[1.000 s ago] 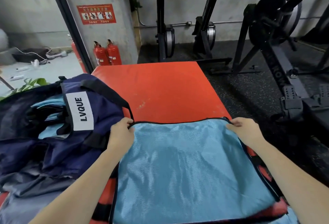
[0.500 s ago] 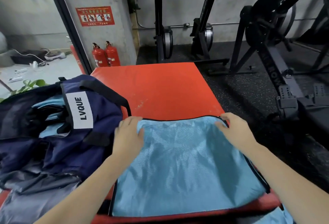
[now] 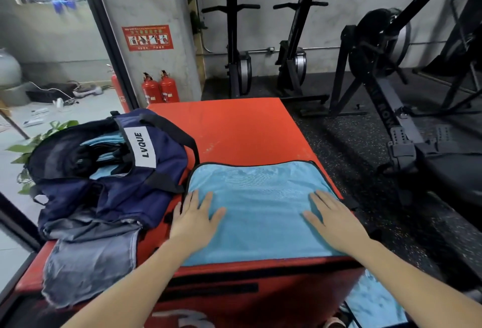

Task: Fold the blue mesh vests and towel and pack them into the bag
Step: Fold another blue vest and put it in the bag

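1. More light blue fabric (image 3: 375,301) is hanging low at the near right, beside the red box's front.
2. The left hand (image 3: 194,219) is lying flat, fingers straight and spread, pressing the left part of the blue mesh vest (image 3: 258,197).
3. The right hand (image 3: 333,219) is lying flat in the same way, pressing the vest's right part.
4. The vest is lying spread on the red box (image 3: 234,129), reaching its near edge.
5. The navy bag (image 3: 109,171) marked LVQUE is sitting open just left of the vest, showing light blue fabric inside.
6. Two fire extinguishers (image 3: 160,87) are standing against the wall beyond.
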A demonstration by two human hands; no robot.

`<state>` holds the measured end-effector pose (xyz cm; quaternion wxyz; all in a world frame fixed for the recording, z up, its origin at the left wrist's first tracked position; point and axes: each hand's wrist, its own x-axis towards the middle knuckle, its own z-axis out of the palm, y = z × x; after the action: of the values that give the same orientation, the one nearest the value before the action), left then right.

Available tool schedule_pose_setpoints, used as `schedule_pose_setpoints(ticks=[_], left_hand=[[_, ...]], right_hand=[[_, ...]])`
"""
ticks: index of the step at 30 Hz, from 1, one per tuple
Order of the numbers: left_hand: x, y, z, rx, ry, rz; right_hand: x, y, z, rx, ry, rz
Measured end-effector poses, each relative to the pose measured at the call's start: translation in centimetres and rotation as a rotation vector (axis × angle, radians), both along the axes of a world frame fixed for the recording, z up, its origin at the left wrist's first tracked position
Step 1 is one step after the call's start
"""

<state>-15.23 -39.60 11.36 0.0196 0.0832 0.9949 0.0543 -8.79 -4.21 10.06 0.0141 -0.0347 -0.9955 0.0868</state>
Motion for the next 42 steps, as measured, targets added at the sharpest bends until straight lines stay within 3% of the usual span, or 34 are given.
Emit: schedule_pose_setpoints(ticks=[4,10,13,20,42], left_hand=[[1.1,-1.0,0.9,0.01,-0.031,-0.035],[8.1,-0.9,2.1,-0.009,0.094,-0.119],[13.4,-0.1,1.2,-0.021,0.145,-0.111],[20.2,0.6,-0.4,0.022,0.04,0.023],[17.7,1.9,-2.0,-0.001,0.158,0.028]], right_hand=[[0.9,-0.8,0.8,-0.075,0.04,0.005],[3.4,-2.0,2.3,-0.243,0.092,0.083],[5.0,-1.5,2.7,-0.247,0.027,0.115],[7.1,-0.8,3.2,-0.157,0.048,0.14],[7.5,0.8,2.5,-0.188,-0.059,0.231]])
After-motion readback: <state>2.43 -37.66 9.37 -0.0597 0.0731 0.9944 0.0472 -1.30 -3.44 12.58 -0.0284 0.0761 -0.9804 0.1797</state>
